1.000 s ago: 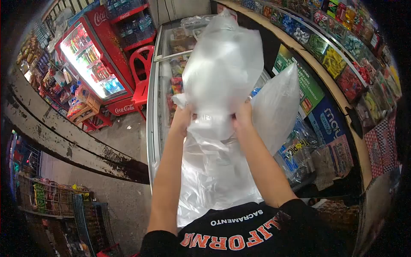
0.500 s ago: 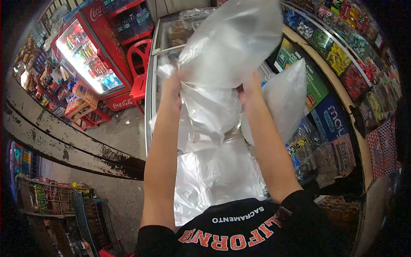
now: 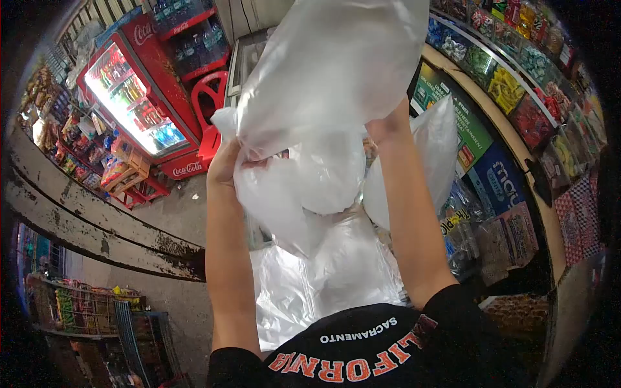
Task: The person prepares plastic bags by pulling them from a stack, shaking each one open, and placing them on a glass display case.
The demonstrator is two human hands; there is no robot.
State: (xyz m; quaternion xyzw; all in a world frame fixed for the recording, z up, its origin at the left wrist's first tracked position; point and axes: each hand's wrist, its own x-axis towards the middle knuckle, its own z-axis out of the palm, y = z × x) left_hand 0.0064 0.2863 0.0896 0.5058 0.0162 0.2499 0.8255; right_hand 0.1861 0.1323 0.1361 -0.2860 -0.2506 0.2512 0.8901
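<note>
A large, translucent plastic bag [image 3: 323,77], puffed out and wrinkled, is stretched between my two hands in front of me. My left hand [image 3: 226,158] is closed on its left side, with a bunched bit of plastic sticking out above the thumb. On the right side, my right hand [image 3: 388,126] grips the bag, its fingers partly veiled by the film. Beyond my right forearm stands a second puffed plastic bag [image 3: 436,145]. Flat, shiny plastic sheeting [image 3: 288,291] lies close to my body, below the held bag.
A lit red drinks fridge [image 3: 139,97] and a red plastic chair [image 3: 210,110] stand to the left. Packed sweets racks [image 3: 504,90] line the right, above a green poster [image 3: 456,119]. A worn wooden ledge [image 3: 103,226] crosses the left side.
The held bag has swung toward me and spread wider. My left hand has moved left and down; my right hand has moved slightly right. The view has shifted a little.
</note>
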